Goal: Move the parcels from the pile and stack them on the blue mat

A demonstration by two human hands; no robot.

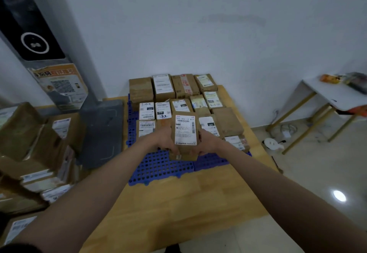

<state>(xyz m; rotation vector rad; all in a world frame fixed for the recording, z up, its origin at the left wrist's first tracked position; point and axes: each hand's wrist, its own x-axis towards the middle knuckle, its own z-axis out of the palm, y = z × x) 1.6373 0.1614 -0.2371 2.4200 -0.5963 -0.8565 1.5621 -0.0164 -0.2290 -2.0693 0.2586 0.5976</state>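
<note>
Both hands grip a brown cardboard parcel (185, 131) with a white shipping label on top. My left hand (165, 140) clasps its left side and my right hand (206, 141) its right side. The parcel hangs just above the front part of the blue perforated mat (158, 168), in front of several parcels (179, 92) laid in rows across the mat's back. The pile of parcels (37, 149) rises at the left edge of the view. The mat lies on a low wooden platform (178, 201).
A dark grey flat panel (101, 131) lies between the pile and the mat, below a grey kiosk post (39, 40) with a QR poster. At right stand a white table (337, 98) with gold legs, cables and a white round device (273, 143) on the tiled floor.
</note>
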